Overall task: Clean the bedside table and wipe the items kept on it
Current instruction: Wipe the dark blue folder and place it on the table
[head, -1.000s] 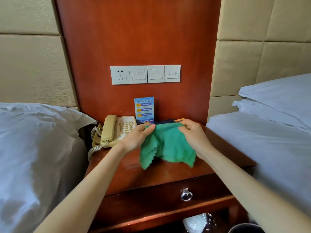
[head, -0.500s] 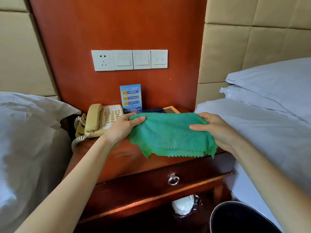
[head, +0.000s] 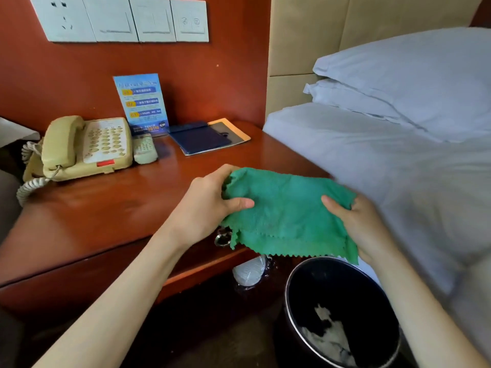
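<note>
1. Over the front right corner of the glossy red-brown wooden bedside table (head: 111, 208), I see both hands pinching one green microfibre cloth with zigzag edges (head: 289, 216): the left hand (head: 210, 205) grips its left edge, the right hand (head: 356, 224) its right edge.
2. The cloth hangs spread between them, above the drawer's metal ring pull (head: 222, 239).
3. Below sits a round black waste bin (head: 342, 314).
4. At the table's back stand a beige corded telephone (head: 85, 147), a pale remote control (head: 144, 148), a blue printed card (head: 142, 102) and a dark blue folder (head: 202, 138).
</note>
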